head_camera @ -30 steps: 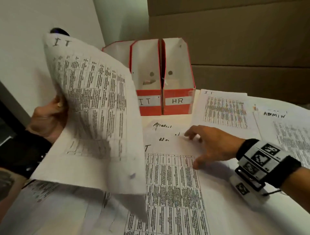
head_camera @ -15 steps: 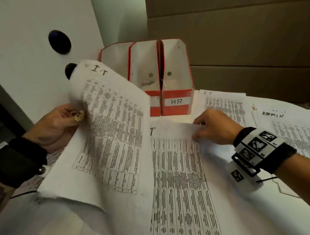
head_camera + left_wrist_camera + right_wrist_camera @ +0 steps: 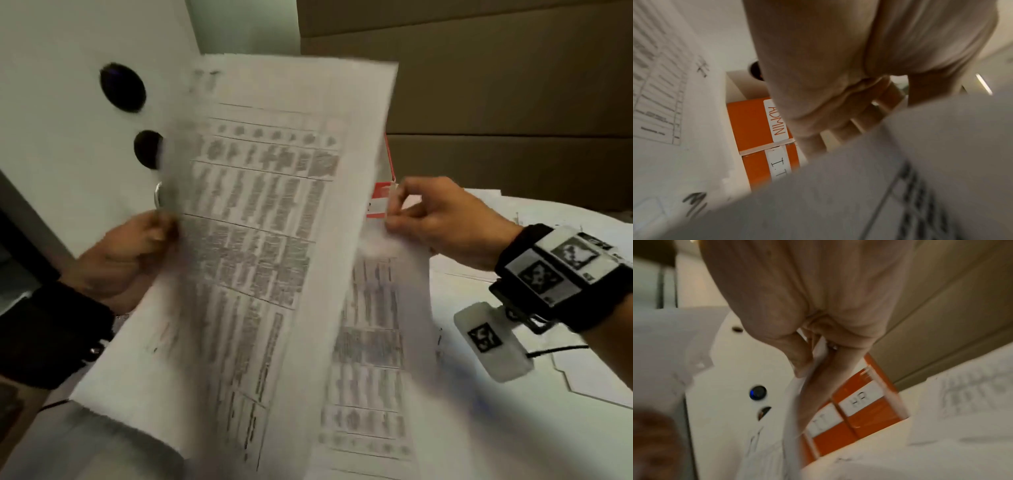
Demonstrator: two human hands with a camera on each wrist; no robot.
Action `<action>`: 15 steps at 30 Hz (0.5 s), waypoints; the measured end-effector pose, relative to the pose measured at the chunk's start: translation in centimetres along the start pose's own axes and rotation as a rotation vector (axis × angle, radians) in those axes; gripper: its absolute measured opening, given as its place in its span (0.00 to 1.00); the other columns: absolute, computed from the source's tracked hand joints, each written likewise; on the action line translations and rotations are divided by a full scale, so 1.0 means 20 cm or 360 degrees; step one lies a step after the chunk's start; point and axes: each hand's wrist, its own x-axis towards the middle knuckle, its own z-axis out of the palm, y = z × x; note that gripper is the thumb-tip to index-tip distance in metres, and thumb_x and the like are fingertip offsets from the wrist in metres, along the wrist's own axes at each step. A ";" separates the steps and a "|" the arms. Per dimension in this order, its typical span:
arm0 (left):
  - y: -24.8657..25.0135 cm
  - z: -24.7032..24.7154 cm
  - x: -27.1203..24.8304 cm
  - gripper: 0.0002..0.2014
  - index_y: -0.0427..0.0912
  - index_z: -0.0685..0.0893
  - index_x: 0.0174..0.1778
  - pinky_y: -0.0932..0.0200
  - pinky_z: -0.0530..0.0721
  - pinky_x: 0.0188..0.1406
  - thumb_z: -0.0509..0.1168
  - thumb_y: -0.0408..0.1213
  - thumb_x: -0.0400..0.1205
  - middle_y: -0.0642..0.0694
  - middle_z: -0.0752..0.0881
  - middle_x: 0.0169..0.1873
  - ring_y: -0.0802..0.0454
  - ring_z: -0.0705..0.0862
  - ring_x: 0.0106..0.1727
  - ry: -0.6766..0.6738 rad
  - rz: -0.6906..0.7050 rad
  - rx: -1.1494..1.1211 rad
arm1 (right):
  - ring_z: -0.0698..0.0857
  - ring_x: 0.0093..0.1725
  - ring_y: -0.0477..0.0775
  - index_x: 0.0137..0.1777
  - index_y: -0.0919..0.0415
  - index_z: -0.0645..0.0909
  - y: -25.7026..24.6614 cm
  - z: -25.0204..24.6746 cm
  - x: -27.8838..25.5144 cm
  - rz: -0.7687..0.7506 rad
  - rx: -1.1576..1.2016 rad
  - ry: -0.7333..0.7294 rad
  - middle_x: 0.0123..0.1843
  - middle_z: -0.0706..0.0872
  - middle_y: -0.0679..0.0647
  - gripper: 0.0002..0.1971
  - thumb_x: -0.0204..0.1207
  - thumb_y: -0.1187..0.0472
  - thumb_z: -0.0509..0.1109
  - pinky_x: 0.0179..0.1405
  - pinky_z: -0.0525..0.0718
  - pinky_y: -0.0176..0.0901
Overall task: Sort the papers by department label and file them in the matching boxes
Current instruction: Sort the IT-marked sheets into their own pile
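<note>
My left hand (image 3: 161,233) grips the left edge of a raised printed sheet (image 3: 260,222), blurred and upright, which hides most of the boxes. At the right, my right hand (image 3: 394,212) pinches the top edge of a second printed sheet (image 3: 376,308), lifted off the table. Only a red sliver of a box (image 3: 382,195) shows past the paper. The left wrist view shows the ADMIN box (image 3: 754,123) beside the IT box (image 3: 758,170), beyond my fingers (image 3: 838,129). In the right wrist view, thumb and fingers (image 3: 803,363) pinch paper in front of the HR box (image 3: 875,408).
A white panel with dark round holes (image 3: 121,87) stands at the left. Brown cardboard (image 3: 496,102) forms the back wall. More papers (image 3: 534,212) lie on the table at the right, under my right wrist.
The sheet in my left hand has swung up and rightward, now covering the boxes. My right hand has lifted the second sheet from the table by its top edge.
</note>
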 end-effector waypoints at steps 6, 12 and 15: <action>-0.04 0.25 0.02 0.27 0.47 0.98 0.43 0.62 0.92 0.50 0.91 0.60 0.55 0.49 0.96 0.46 0.55 0.95 0.49 -0.0223 0.0241 0.0369 | 0.90 0.41 0.73 0.52 0.74 0.84 -0.29 0.03 -0.02 -0.0378 0.0774 0.0056 0.43 0.91 0.72 0.06 0.84 0.76 0.65 0.39 0.91 0.61; -0.03 0.18 0.11 0.06 0.54 0.96 0.29 0.70 0.86 0.55 0.79 0.48 0.70 0.62 0.93 0.35 0.69 0.91 0.42 0.0115 0.0334 0.0173 | 0.90 0.52 0.62 0.61 0.70 0.78 -0.49 0.07 -0.04 -0.0500 0.1130 -0.0487 0.52 0.88 0.63 0.10 0.85 0.68 0.60 0.55 0.90 0.57; -0.06 0.15 0.14 0.11 0.54 0.95 0.28 0.74 0.84 0.57 0.87 0.55 0.67 0.64 0.91 0.35 0.72 0.88 0.42 0.0140 0.0330 0.0169 | 0.91 0.54 0.65 0.61 0.68 0.81 -0.53 0.10 -0.03 -0.0452 0.0999 -0.0459 0.53 0.91 0.63 0.11 0.87 0.68 0.57 0.58 0.92 0.61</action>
